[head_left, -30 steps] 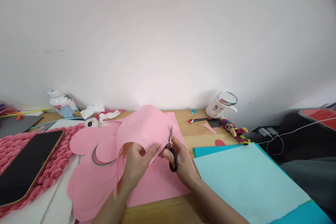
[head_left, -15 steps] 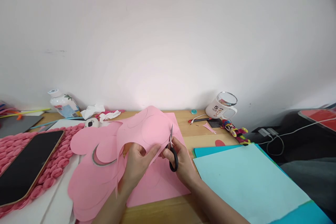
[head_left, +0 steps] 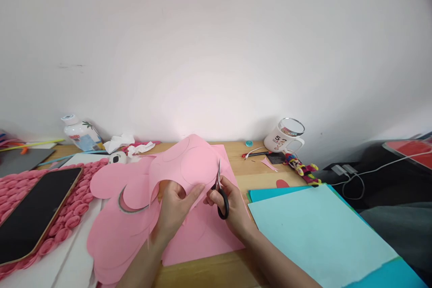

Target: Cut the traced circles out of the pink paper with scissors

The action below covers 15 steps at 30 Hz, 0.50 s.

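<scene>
Between my two hands a pink paper sheet (head_left: 199, 162) with drawn curved outlines is lifted and bent. My left hand (head_left: 177, 207) pinches its lower edge, thumb on top and fingers beneath. In my right hand (head_left: 232, 207) is a pair of scissors (head_left: 222, 202) with black handles, the blades pointing up at the sheet's right edge. Another pink sheet (head_left: 202, 243) lies flat under both hands. To the left rest cut pink petal shapes (head_left: 114, 229), overlapping one another around a grey-edged curved gap.
On the left, a phone (head_left: 37, 211) lies on a pink rosette mat (head_left: 72, 222). A white bottle (head_left: 83, 132) and crumpled tissues (head_left: 119, 142) stand by the wall. At right are a mug (head_left: 285, 137), a small colourful figure (head_left: 302, 168) and light blue sheets (head_left: 320, 234).
The lifted pink sheet and the scissors have shifted very slightly left. My left hand keeps its pinch, and the scissors stay in my right hand.
</scene>
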### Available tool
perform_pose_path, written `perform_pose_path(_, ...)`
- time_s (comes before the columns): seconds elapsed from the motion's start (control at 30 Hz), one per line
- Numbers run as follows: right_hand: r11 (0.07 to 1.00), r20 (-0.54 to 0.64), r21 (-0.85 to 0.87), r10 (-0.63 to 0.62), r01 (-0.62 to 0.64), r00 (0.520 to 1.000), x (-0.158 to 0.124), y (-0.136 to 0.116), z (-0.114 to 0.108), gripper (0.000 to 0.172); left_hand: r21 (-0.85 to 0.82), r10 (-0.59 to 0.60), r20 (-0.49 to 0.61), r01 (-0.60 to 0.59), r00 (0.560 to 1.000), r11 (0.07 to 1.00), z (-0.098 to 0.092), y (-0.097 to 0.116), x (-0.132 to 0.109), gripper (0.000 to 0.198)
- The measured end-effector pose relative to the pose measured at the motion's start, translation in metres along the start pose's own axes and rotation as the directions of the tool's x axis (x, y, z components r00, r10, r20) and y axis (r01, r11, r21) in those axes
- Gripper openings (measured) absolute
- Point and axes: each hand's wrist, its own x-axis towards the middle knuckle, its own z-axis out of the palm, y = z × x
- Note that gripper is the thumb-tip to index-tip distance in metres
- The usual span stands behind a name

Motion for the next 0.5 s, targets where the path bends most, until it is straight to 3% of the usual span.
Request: perform_pose_path(0.5, 0.999, -0.008, 0.041, 0.006, -0.005, 1.000, 0.0001, 0.0001, 0.0010, 0.019, -0.038, 0.064, -0.019, -0.065, 0.998, 0.997, -0.0036, -0.0001, 0.0024, 0.047)
